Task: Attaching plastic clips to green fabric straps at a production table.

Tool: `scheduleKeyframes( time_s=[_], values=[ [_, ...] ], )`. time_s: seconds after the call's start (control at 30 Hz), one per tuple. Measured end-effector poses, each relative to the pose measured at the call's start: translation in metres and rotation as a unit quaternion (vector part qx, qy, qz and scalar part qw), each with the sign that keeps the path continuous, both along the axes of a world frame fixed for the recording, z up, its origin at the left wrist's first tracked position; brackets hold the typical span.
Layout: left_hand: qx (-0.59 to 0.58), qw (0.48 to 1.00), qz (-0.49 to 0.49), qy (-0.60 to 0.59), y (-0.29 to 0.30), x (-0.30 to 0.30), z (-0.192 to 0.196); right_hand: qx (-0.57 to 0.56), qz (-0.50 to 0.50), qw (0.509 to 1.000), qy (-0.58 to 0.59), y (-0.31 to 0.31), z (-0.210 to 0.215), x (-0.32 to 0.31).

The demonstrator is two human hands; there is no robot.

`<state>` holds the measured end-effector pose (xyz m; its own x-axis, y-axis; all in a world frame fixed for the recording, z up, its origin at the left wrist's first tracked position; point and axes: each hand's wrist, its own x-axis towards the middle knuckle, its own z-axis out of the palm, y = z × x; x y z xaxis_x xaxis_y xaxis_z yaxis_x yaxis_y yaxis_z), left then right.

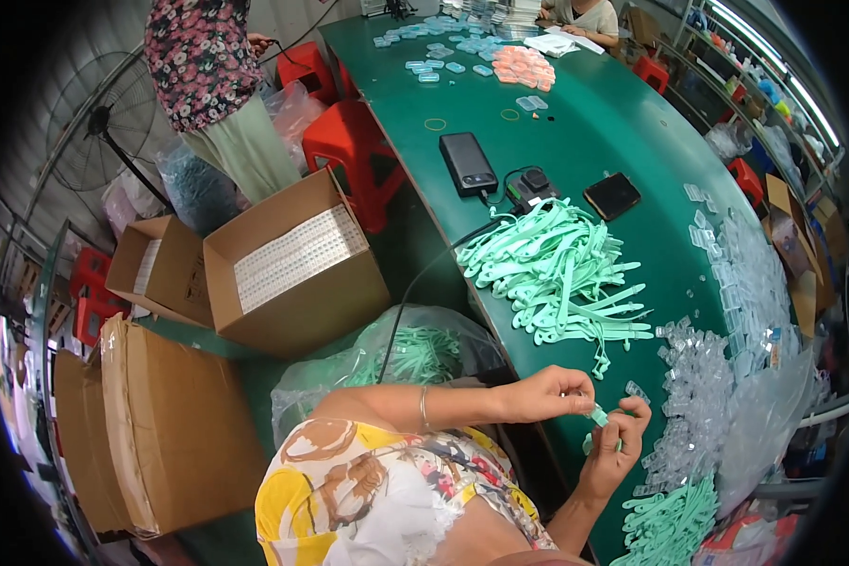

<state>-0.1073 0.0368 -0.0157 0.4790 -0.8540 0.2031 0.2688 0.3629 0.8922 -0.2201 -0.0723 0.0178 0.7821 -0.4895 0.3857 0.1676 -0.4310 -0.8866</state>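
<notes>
My left hand (pixel 549 392), with a bracelet at its wrist, pinches a small mint-green strap (pixel 599 415) above the near part of the table. My right hand (pixel 615 443) closes on the same strap from the other side, its fingers bent. Part of the strap is hidden by my fingers. Just beyond the hands lies a big heap of mint-green straps (pixel 557 269). Small clear plastic clips (pixel 693 396) are piled right of my right hand. More mint-green straps (pixel 668 524) lie below that pile, near my right forearm.
On the green table (pixel 406 113) sit a black power bank (pixel 468 163), a cabled device (pixel 532 186) and a phone (pixel 612 195). Clear cases (pixel 755 274) line the right edge. Cardboard boxes (pixel 292 255) and a red stool (pixel 354 151) stand left. Two people are farther off.
</notes>
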Motion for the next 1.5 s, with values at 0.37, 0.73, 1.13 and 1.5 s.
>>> scheduleKeyframes(
  time_s=[0.37, 0.73, 1.13, 1.5],
  values=[
    [0.063, 0.994, -0.092, 0.000, 0.006, 0.012, 0.022, 0.159, 0.101, 0.982, 0.013, -0.012, -0.014, -0.004],
    [0.061, 0.977, -0.131, 0.159, 0.006, 0.010, 0.018, -0.028, 0.061, 0.996, 0.058, 0.000, 0.002, 0.006],
    [0.099, 0.970, -0.144, 0.170, 0.010, 0.017, 0.016, -0.075, 0.033, 0.996, 0.024, -0.002, 0.000, 0.008],
    [0.093, 0.948, -0.160, 0.260, 0.006, 0.022, 0.023, 0.004, 0.089, 0.996, -0.005, -0.015, -0.005, 0.017]
  ],
)
